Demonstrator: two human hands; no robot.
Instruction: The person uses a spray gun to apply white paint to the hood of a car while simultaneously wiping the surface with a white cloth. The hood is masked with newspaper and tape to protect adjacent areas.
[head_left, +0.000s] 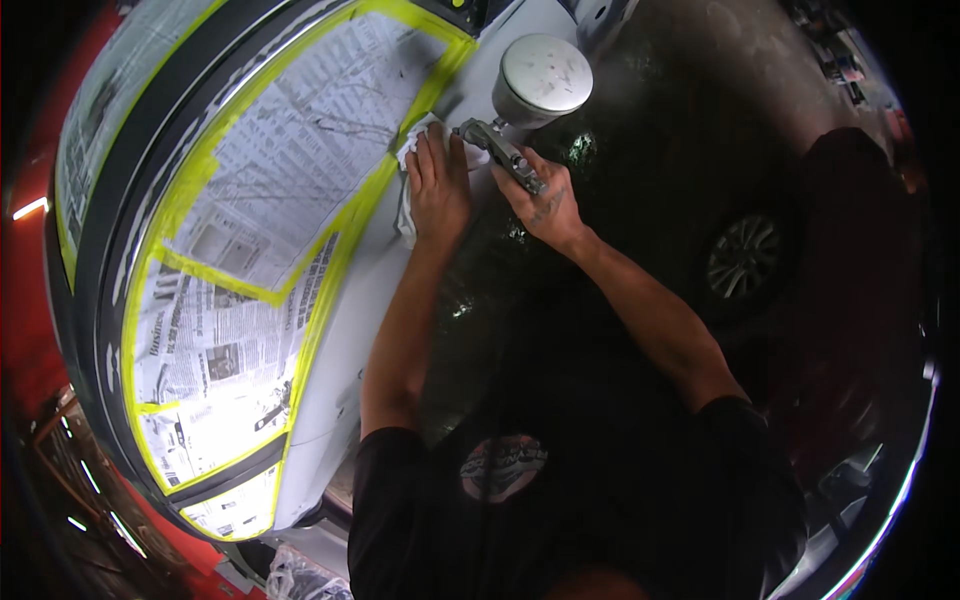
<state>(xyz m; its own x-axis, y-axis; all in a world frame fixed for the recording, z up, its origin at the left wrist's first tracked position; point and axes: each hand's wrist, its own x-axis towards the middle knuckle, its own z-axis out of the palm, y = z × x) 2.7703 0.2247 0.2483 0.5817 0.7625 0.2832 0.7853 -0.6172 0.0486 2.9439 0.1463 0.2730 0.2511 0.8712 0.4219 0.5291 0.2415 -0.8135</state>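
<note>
My right hand (pixel 545 200) is wrapped round the handle of a spray gun (pixel 505 160), which has a round silver cup (pixel 545 75) on top. My left hand (pixel 438 190) presses a white cloth (pixel 407 210) near the lower edge of the car's window, just left of the gun's nose. Beneath the cloth runs the pale grey car body (pixel 345 340). The window is covered with newspaper (pixel 310 110), held down along its borders by yellow-green masking tape (pixel 345 245). Part of the cloth is hidden under my fingers.
A dark car with a silver-spoked wheel (pixel 743 256) stands to the right. Past the roof on the left is a red surface (pixel 30 330). Crumpled clear plastic (pixel 300 575) lies at the lower left. Assorted items (pixel 845 65) crowd the far right.
</note>
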